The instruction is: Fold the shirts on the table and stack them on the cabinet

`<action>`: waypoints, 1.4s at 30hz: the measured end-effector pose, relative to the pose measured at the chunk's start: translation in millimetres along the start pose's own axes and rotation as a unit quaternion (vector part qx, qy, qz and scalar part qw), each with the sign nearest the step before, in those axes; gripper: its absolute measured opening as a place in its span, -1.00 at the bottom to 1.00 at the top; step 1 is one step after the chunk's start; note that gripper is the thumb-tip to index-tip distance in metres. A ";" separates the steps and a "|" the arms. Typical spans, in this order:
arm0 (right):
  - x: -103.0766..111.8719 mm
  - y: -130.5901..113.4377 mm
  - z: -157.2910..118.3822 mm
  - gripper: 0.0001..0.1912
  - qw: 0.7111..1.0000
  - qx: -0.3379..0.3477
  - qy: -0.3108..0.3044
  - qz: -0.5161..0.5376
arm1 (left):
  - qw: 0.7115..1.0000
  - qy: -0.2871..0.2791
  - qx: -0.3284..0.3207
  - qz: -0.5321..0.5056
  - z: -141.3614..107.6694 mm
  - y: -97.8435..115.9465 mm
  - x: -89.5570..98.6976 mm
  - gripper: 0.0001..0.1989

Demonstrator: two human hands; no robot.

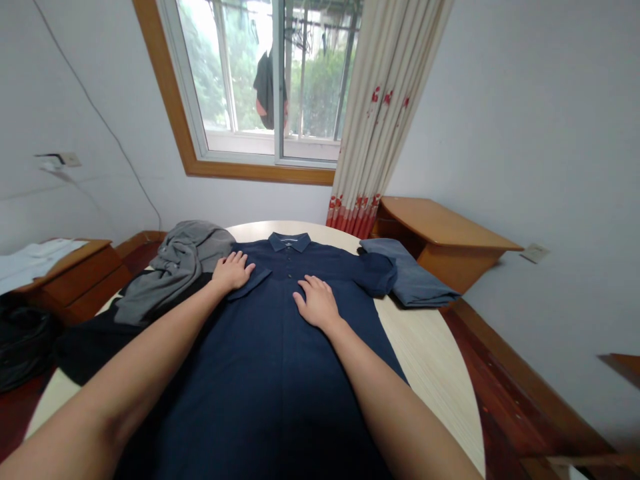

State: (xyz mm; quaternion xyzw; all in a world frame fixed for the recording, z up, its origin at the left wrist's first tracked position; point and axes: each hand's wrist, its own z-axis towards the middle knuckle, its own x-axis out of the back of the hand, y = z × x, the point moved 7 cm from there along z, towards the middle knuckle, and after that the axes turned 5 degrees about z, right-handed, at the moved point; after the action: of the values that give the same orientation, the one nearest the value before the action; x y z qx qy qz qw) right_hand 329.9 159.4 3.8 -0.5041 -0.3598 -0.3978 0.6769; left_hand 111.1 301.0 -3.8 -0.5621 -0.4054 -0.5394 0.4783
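A navy short-sleeved polo shirt (285, 333) lies spread face up on the round table, its collar pointing toward the window. My left hand (233, 272) rests flat on the shirt's left shoulder area, fingers extended, beside the sleeve that is folded inward over the chest. On the middle of the chest, just right of the button placket, my right hand (318, 302) lies palm down with its fingers stretched out. The other sleeve (377, 273) extends outward to the right. Neither hand grips the cloth. The shirt's lower part runs out of view toward me.
A crumpled grey garment (183, 260) and black cloth (95, 343) lie left on the pale table (440, 373). Folded blue-grey cloth (415, 277) sits at the right. Beyond are a wooden desk (445, 223), a curtain (385, 113), a window and a low cabinet (90, 277).
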 end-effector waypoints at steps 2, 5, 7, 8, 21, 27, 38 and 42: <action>0.0 -0.2 0.2 -0.49 1.000 0.000 0.000 -0.003 | 1.000 -0.010 0.003 0.014 0.4 -0.2 -2.9 -0.32; 0.4 -0.6 0.6 -0.49 1.000 0.000 -0.001 -0.006 | 1.000 -0.019 -0.002 0.010 -7.1 2.7 8.1 -0.29; 0.6 -0.8 0.6 -0.49 1.000 -0.003 -0.005 -0.006 | 0.999 0.004 -0.032 0.008 -20.1 11.4 24.9 -0.25; 0.6 -1.0 0.4 -0.49 1.000 -0.003 -0.007 -0.007 | 0.999 0.019 -0.049 0.009 -28.5 16.9 33.6 -0.24; 0.9 -1.1 -0.6 -0.49 1.000 0.000 -0.007 -0.006 | 0.996 0.054 0.037 -0.068 -49.4 16.3 59.6 -0.59; 1.4 -1.3 -1.1 -0.48 1.000 -0.003 -0.011 0.000 | 0.973 0.073 -0.006 -0.220 -29.5 -5.6 74.0 -0.36; 1.9 -0.8 -0.9 -0.50 1.000 0.000 -0.006 0.000 | 0.998 -0.007 0.001 0.055 -13.0 -69.9 20.5 -0.45; 1.5 -0.9 -0.9 -0.49 1.000 0.002 -0.007 -0.002 | 0.997 0.018 -0.026 0.065 -12.6 -74.6 16.0 -0.44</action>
State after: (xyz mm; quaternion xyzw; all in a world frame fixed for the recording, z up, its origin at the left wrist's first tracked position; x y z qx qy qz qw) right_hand 329.9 158.1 5.3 -0.5046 -0.3669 -0.3947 0.6745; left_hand 37.3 303.7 19.1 -0.5901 -0.3453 -0.5276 0.5042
